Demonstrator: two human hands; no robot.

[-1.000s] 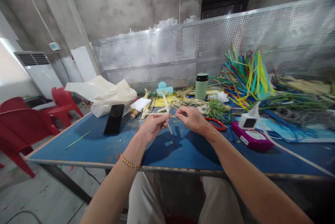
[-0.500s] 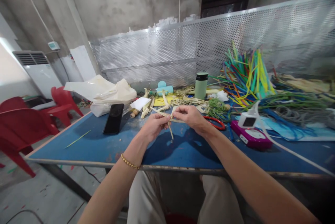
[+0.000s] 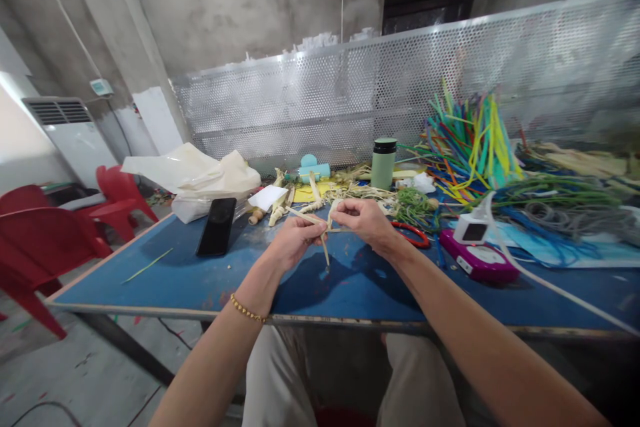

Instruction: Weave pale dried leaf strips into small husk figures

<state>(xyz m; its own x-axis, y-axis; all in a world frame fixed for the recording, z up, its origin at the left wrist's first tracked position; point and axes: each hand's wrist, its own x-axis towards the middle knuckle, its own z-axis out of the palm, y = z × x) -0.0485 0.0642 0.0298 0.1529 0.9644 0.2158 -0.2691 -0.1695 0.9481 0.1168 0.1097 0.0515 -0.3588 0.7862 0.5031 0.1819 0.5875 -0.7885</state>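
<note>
Pale, flat straw-like strips (image 3: 327,252) cross each other between my two hands, above the blue table (image 3: 200,286). My left hand (image 3: 295,238) pinches the strips near their crossing between thumb and fingers. One end sticks out to the upper left, and another hangs down toward the table. My right hand (image 3: 363,220) is closed on a strip just right of the crossing, with a short looped piece rising by its fingertips. The fingers partly hide how the strips pass over one another.
A black phone (image 3: 217,227) lies left of my hands, with a white plastic bag (image 3: 215,177) behind it. Beyond are dried plant pieces (image 3: 313,194) and a green bottle (image 3: 383,166). To the right sit red-handled scissors (image 3: 413,235), a purple box (image 3: 479,257), a white cable and bundled colourful strips (image 3: 480,140).
Both hands stay in nearly the same place, still gripping the strips. The short piece by my right fingertips stands slightly higher. The rest of the table looks the same.
</note>
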